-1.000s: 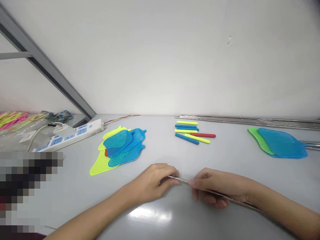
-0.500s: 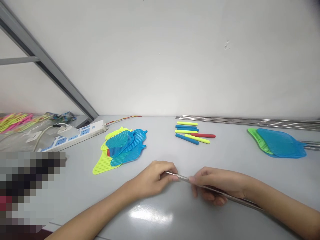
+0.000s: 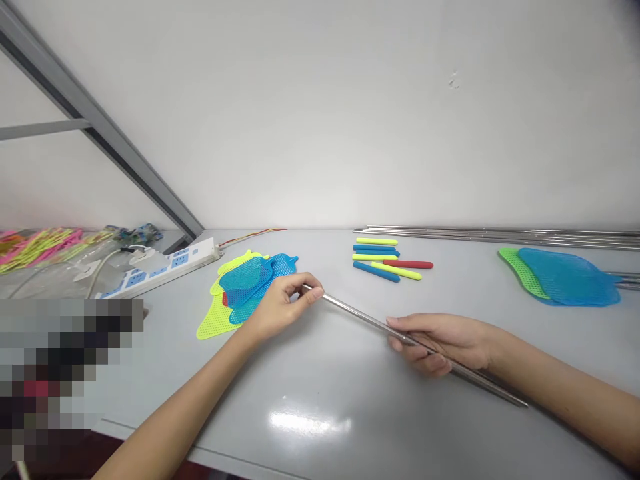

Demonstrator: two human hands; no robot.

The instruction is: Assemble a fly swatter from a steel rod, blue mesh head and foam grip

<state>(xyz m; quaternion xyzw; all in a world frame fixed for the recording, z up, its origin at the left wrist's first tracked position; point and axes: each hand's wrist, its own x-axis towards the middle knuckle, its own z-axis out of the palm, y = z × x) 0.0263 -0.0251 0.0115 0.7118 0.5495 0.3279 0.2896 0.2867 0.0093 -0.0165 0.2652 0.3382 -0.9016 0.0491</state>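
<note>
A thin silver metal rod (image 3: 355, 311) runs slantwise above the grey table, its far end high on the left and its near end low on the right. My left hand (image 3: 285, 307) pinches the far end between thumb and fingers. Around the lower half, the fingers of my right hand (image 3: 440, 343) are closed, with the rod crossing them. Just behind my left hand lies a pile of mesh fly swatter heads (image 3: 245, 275) in blue and yellow, with a bit of red showing; the hand partly covers it.
Several coloured handle tubes (image 3: 376, 250) lie at the back middle. More metal rods (image 3: 500, 235) line the wall. Blue and green swatter heads (image 3: 570, 277) with rods attached lie at right. A power strip (image 3: 170, 265) and bagged coloured pieces (image 3: 45, 247) are at left.
My left hand has moved up and left with the rod's far end, away from my right hand. More rod now shows between the hands, and its near end has come into sight.
</note>
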